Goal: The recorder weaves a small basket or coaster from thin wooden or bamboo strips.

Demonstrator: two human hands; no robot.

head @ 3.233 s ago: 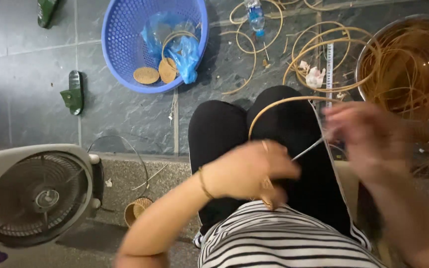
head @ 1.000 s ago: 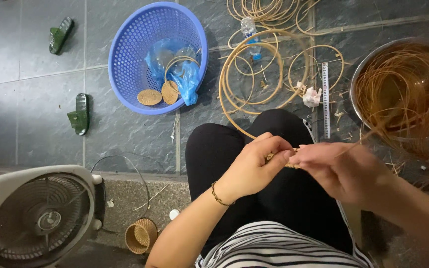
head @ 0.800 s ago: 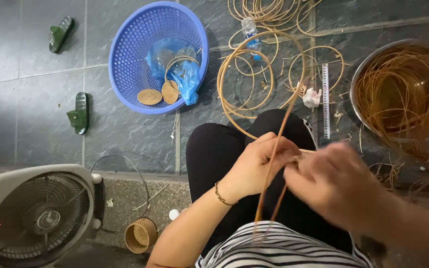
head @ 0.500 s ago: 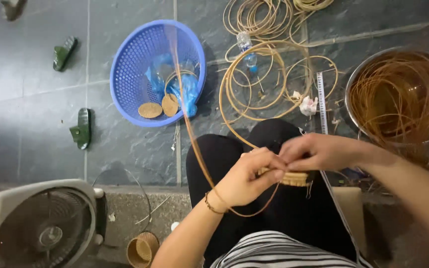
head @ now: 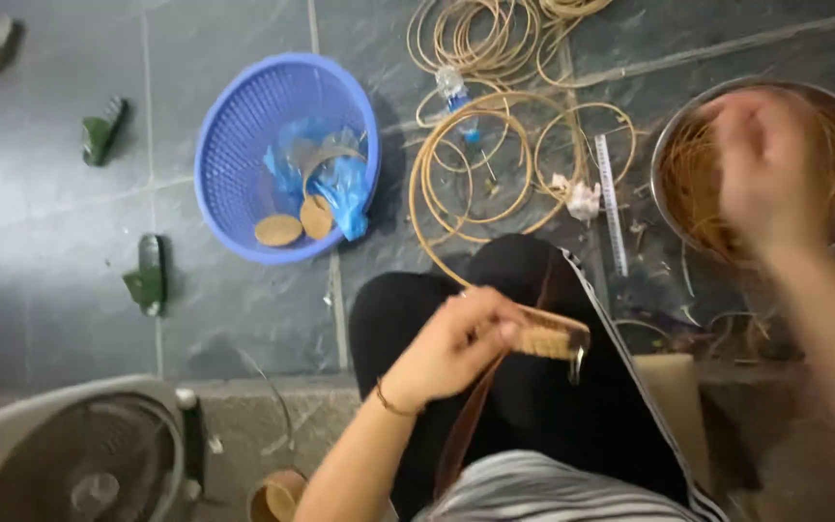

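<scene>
1 blue plastic bag (head: 326, 174), crumpled and shiny, lies inside the round blue basket (head: 234, 145) on the floor, against the basket's right wall. 1 small clear plastic bottle (head: 456, 97) lies on the floor just right of the basket. No signs or screens show.

Soft, even light falls on the dark floor tiles (head: 50, 261), with a pale sheen at left. The raised right hand (head: 765, 169) smears with motion blur; the left hand (head: 456, 343) stays fairly sharp. Bottom edges lie dim and soft.
</scene>
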